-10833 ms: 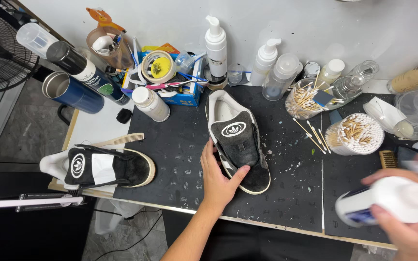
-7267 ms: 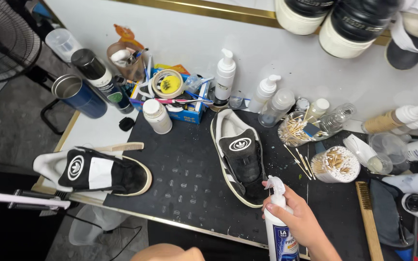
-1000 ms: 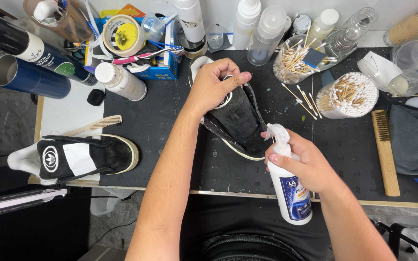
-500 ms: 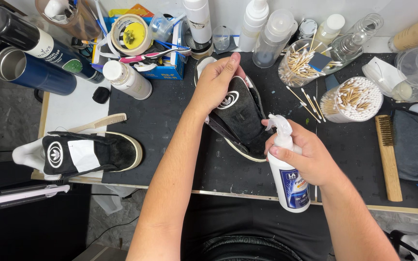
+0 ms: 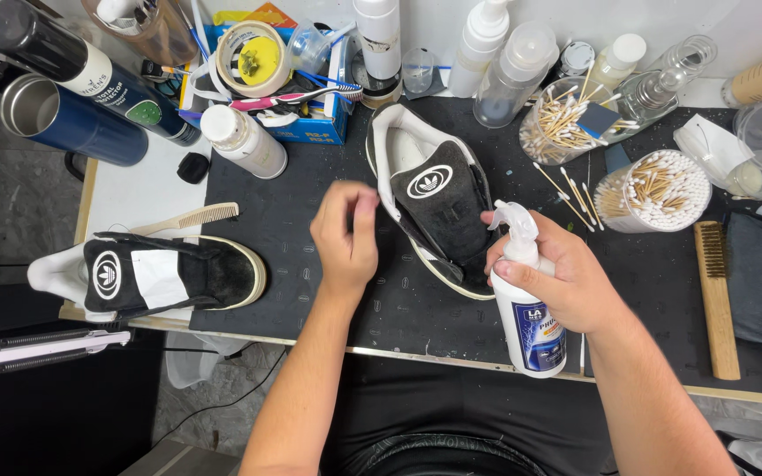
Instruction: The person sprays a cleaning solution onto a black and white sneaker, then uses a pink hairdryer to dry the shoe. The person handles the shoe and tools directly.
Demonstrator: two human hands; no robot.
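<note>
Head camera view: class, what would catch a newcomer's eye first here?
A black shoe lies mid-mat, with the right hand holding a white spray bottle beside it. The left hand hovers just left of the shoe, fingers curled. A second black shoe sits at the table's left edge.

shoe (image 5: pixel 438 207) between hands, on mat (image 5: pixel 293 291)

A black shoe (image 5: pixel 438 207) with white lining lies on a black mat (image 5: pixel 310 291), beside a white spray bottle (image 5: pixel 526 304).
</note>
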